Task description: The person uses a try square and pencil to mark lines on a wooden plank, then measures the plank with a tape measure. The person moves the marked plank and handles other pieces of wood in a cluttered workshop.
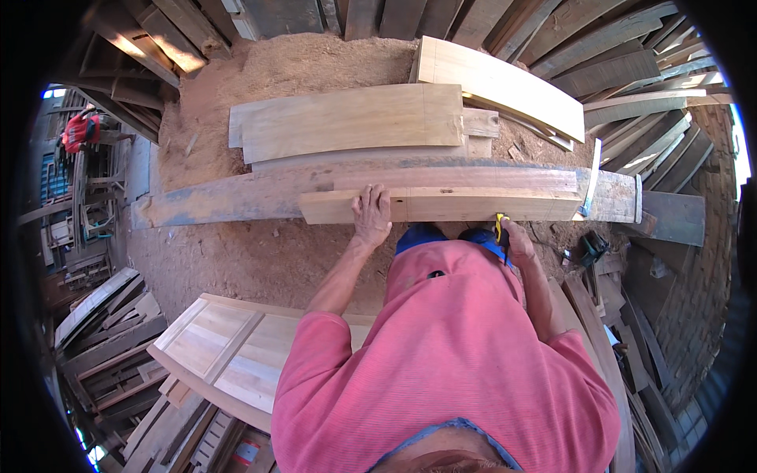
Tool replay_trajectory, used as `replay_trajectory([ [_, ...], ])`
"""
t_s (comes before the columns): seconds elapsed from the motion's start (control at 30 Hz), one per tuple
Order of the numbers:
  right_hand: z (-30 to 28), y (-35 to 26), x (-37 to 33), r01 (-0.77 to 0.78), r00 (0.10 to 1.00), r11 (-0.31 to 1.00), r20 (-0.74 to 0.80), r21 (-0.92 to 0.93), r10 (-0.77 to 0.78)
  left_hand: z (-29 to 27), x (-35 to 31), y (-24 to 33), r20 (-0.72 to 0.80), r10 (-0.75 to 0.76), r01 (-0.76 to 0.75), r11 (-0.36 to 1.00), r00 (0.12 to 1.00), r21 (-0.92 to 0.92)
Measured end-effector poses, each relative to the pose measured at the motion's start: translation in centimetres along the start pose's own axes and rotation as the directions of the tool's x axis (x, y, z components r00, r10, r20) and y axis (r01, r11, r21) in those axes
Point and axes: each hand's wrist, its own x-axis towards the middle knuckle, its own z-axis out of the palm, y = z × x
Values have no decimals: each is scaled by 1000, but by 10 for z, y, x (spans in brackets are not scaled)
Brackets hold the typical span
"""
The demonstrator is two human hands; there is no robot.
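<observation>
A long, thick wooden board (pixel 473 208) stands on edge on the plank workbench (pixel 221 199) in front of me. My left hand (pixel 372 214) grips it left of its middle, the fingers hooked over its upper edge. Just below the board's right part, my right hand (pixel 518 243) is closed round a small yellow-and-black hand tool (pixel 502 229); its exact kind is partly hidden by the fingers. A try square (pixel 591 180) with a pale blade and bluish handle lies near the board's right end.
Beyond the bench lie wide pale boards (pixel 347 122) and a stack of planks (pixel 505 83) on sawdust-covered ground. A panelled wooden door (pixel 221 347) lies behind me at left. A dark power tool (pixel 590 247) sits at right. Timber leans all around; a person in red (pixel 80 130) is far left.
</observation>
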Motion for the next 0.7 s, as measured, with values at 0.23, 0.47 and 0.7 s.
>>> replay_trajectory([
  [0.23, 22, -9, -12, 11, 999, 882, -49, 472, 14, -44, 47, 0, 301, -16, -4, 998, 953, 66],
  [0.47, 18, 1, -12, -20, 999, 794, 45, 608, -9, -42, 72, -24, 402, 114, -79, 991, 908, -104],
  [0.7, 28, -29, -34, 1, 970, 718, 173, 696, -170, -35, 47, -14, 259, 233, -168, 953, 937, -251],
])
